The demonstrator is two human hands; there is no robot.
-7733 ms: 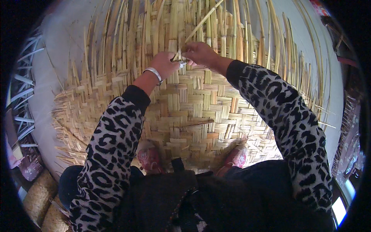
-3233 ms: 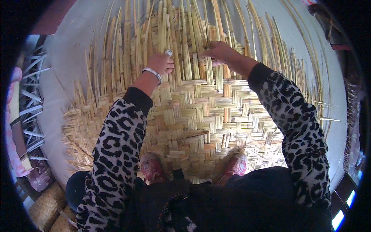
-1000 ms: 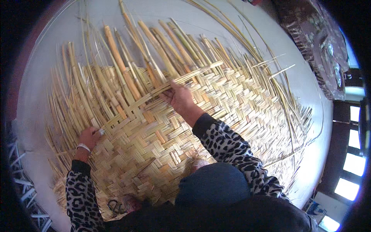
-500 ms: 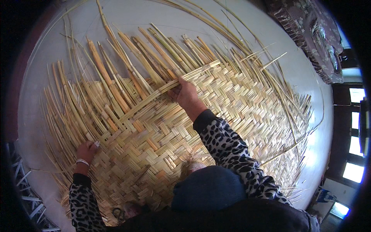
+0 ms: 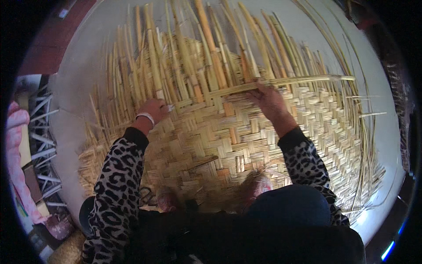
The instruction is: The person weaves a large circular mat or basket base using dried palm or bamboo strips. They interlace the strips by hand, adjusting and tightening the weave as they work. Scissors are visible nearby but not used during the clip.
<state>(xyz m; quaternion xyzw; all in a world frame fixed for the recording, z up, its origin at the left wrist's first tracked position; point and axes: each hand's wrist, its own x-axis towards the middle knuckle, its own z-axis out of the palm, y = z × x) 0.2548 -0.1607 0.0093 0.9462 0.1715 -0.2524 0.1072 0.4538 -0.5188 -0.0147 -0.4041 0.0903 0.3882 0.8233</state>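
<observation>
A large mat (image 5: 259, 136) of flat split reed strips lies before me in a zigzag weave. Loose strip ends (image 5: 211, 48) fan out from its far edge. My right hand (image 5: 271, 105) pinches a long crosswise reed strip (image 5: 314, 79), which lies across the loose ends along the weave's edge. To the left, my left hand (image 5: 153, 113) is closed at that same edge, beside the base of the upright strips. What its fingers hold is hidden. Something white shows at its fingertips, and a pale band circles the wrist.
My feet in pinkish footwear (image 5: 261, 187) rest on the mat, near a dark looped object (image 5: 146, 194). Long thin reeds (image 5: 367, 145) trail along the right side. A white metal rack (image 5: 44, 152) and pink cloth (image 5: 20, 145) stand at the left on the pale floor.
The view has swung left, so mat and hands appear farther right and the strip lies more level. My right hand still grips the strip, now farther from its right end.
</observation>
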